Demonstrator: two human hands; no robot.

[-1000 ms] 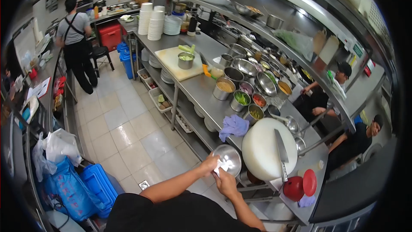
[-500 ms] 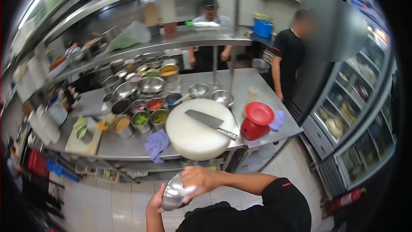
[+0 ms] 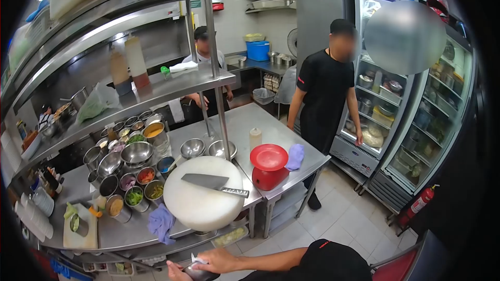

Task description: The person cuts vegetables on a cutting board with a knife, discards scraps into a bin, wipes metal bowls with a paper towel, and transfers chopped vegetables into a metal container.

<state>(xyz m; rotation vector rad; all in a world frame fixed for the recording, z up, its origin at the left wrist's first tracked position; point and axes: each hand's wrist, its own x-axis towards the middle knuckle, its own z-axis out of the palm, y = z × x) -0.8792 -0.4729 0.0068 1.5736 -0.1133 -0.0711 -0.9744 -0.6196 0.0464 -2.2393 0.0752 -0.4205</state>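
Down toward the bottom of the view goes the metal bowl (image 3: 204,275), with both hands, while the wearer's gaze has swung to the right and brought more of the glass-door refrigerators (image 3: 377,93) into sight. From where I stand, the right hand (image 3: 217,261) is closed over a bunched white cloth (image 3: 197,260), fingers bent and pressing it against the bowl. Its forearm reaches in nearly level from the right, the elbow bent beneath a black sleeve. The left hand (image 3: 178,271) has the bowl by its near-left side, fingers curled against the metal; the lower edge of the view cuts off its wrist, so I can't tell how the thumb sits. The bowl is held tilted, off the table and in front of it, only partly visible.

Just beyond, a broad-bladed knife (image 3: 213,182) lies across the thick round chopping block (image 3: 200,211), a crumpled purple cloth (image 3: 162,224) beside it on the steel table (image 3: 245,117). Right of the block sits a red kitchen scale (image 3: 269,164). Past the table stands a co-worker in black (image 3: 325,86).
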